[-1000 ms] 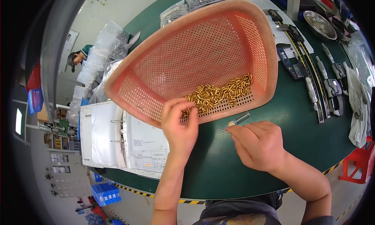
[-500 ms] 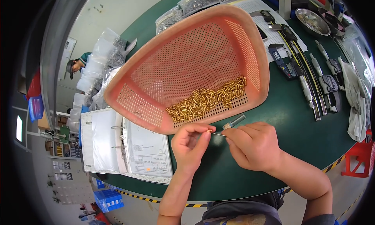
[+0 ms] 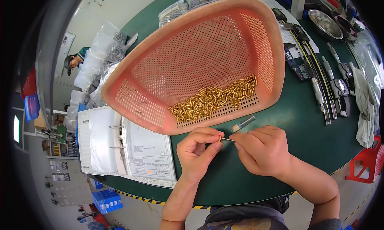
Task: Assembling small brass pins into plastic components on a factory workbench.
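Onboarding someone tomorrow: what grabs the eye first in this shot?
The big orange basket fills the centre of the green table, with a heap of brass pieces along its near wall. Just below it, the left hand pinches one brass piece against a thin pin held by the right hand. An open binder lies to the left.

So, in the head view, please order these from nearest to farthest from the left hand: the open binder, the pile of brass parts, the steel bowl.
1. Pile of brass parts: just above the left hand, inside the pink basket.
2. Open binder: to the left, on the table edge.
3. Steel bowl: far upper right.
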